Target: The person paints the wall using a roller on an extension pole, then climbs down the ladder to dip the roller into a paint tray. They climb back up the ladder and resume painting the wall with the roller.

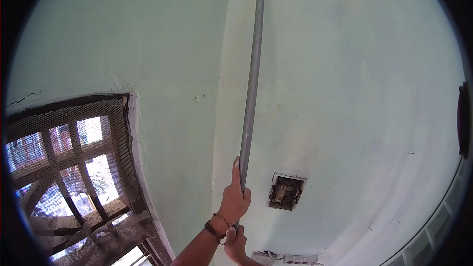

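Pole, stiff and probably light but top-heavy, rising before the wall: left hand gripping, index finger extended, above right hand, fingers curled round it; wider-spaced holds should steady it.

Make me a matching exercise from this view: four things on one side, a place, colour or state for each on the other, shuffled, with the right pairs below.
Column 1
1. Pole
2. Mesh
3. Recessed box
4. Left hand

Column 2
a. Square opening in the wall
b. Has bracelets at its wrist
c. Long, grey, slanting upward
d. Across the window

Pairs: 1-c, 2-d, 3-a, 4-b
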